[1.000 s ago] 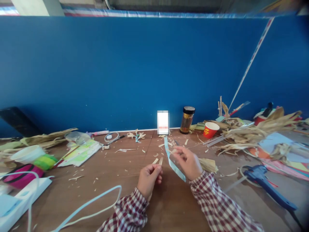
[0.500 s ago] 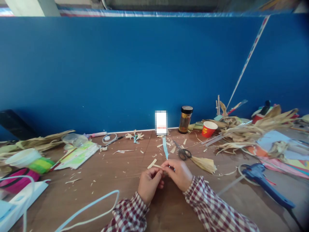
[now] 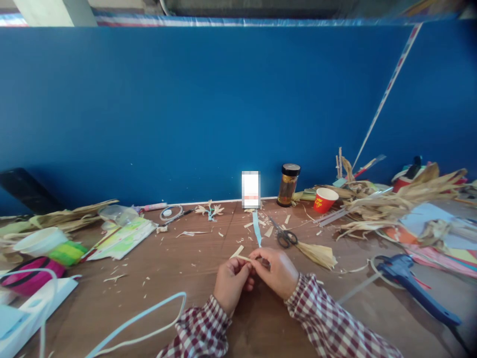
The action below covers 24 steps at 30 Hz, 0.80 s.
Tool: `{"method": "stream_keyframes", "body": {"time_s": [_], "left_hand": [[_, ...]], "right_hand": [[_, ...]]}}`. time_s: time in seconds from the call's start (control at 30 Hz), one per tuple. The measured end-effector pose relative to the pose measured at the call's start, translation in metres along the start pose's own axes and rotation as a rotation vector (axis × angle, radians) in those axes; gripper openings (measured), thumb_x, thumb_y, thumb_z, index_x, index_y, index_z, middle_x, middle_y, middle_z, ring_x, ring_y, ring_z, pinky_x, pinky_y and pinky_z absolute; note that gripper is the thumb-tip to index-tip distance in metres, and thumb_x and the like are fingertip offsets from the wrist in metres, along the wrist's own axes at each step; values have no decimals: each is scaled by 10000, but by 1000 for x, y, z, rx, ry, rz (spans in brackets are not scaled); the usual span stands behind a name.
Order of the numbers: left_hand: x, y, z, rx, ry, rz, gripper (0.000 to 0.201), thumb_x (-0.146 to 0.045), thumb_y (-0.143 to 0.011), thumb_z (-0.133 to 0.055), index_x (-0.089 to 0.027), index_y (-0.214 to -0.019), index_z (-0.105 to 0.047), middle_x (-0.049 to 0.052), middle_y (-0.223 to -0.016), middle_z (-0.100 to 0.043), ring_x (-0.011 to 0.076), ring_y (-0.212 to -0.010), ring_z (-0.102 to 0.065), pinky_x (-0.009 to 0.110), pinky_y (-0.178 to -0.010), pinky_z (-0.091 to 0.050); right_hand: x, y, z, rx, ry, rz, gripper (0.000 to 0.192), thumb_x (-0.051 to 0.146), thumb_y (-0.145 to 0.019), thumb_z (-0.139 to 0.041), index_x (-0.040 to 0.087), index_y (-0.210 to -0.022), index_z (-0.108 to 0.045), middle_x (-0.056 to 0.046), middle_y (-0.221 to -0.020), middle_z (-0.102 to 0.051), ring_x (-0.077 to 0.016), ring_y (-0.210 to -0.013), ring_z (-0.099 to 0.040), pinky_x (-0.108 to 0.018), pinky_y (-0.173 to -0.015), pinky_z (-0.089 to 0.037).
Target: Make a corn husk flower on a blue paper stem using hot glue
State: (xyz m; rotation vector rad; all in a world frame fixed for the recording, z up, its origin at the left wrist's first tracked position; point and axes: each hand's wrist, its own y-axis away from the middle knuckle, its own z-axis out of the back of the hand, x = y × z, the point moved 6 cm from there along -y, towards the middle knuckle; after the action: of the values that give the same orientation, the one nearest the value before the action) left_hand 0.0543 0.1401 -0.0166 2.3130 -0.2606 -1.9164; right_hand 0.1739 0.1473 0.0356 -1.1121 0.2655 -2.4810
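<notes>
Left hand: low in the middle of the frame, fingers curled in, its grip pinched on a thin pale straw strip at the fingertips.
Right hand: just right of the left hand and touching it at the fingertips; its grip is pressed together on the same strip and on the near end of a light blue ribbon.
Straw strip: sticks out a little to the upper left from between the two hands, above the worktop.
Ribbon: runs from the hands straight up the frame, toward the blurred white card against the blue wall.
Sleeves: both wrists wear a red and white checked shirt.
Scissors: lie flat just above and right of the right hand, near a bundle of dry husk.
Jar: stands by the wall, right of the card, with a red paper cup beside it.
Glue gun: blue, lies at the lower right, well apart from the hands.
Dry leaves: heaped at the right.
White cord: loops across the lower left.
Scraps: small pale cuttings are scattered over the worktop around the hands.
</notes>
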Motion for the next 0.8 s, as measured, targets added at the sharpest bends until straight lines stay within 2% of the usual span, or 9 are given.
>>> {"method": "stream_keyframes", "body": {"time_s": [0.17, 0.33, 0.5, 0.57, 0.63, 0.7, 0.8], "left_hand": [[0, 0, -1, 19, -37, -40, 245, -350, -660, -655, -116, -697, -593, -9, -576, -595, 55, -411, -492, 158, -374, -400], [-4, 1, -3, 49, -45, -65, 274, -383, -657, -665, -121, -679, -587, -19, -544, -577, 43, -392, -455, 145, -356, -360], [-6, 4, -1, 30, -6, -88, 289, -391, -642, -688, -124, -672, -582, -7, -558, -600, 53, -403, -473, 154, -366, -377], [-6, 3, 2, -8, 62, -72, 297, -394, -633, -698, -123, -696, -595, 2, -592, -618, 52, -423, -484, 152, -382, -388], [-4, 0, 6, -61, 133, -22, 314, -394, -607, -718, -119, -710, -605, 2, -600, -622, 43, -430, -480, 143, -393, -389], [-3, -2, 8, -87, 181, 25, 327, -388, -585, -734, -116, -721, -614, -1, -598, -620, 34, -430, -473, 135, -404, -391], [-5, -3, 7, -78, 198, 29, 325, -376, -569, -744, -116, -720, -620, -6, -594, -615, 33, -429, -477, 134, -405, -390]], "right_hand": [[2, 2, 0, 21, 50, -19, 167, 256, -838, -487, 248, -852, -653, 20, -748, -683, -136, -709, -610, -223, -654, -418], [1, -1, 3, -30, 164, -11, 195, 282, -847, -474, 253, -834, -666, 6, -781, -692, -144, -729, -620, -223, -642, -417], [-20, -8, 28, -170, 321, -103, 231, 289, -856, -442, 223, -826, -662, -41, -793, -694, -169, -726, -631, -247, -647, -431], [-27, -10, 38, -236, 253, -131, 233, 295, -856, -439, 212, -833, -655, -49, -791, -691, -167, -716, -631, -249, -652, -446], [-26, -10, 40, -260, 76, -114, 222, 308, -852, -450, 202, -896, -639, -52, -826, -690, -156, -718, -631, -241, -658, -465], [-19, -9, 35, -234, -82, -83, 238, 315, -843, -468, 190, -987, -610, -59, -881, -687, -143, -688, -625, -234, -643, -479], [-5, -6, 21, -143, -142, -49, 285, 298, -814, -512, 193, -1071, -574, -59, -946, -676, -118, -583, -584, -237, -595, -479]]}}
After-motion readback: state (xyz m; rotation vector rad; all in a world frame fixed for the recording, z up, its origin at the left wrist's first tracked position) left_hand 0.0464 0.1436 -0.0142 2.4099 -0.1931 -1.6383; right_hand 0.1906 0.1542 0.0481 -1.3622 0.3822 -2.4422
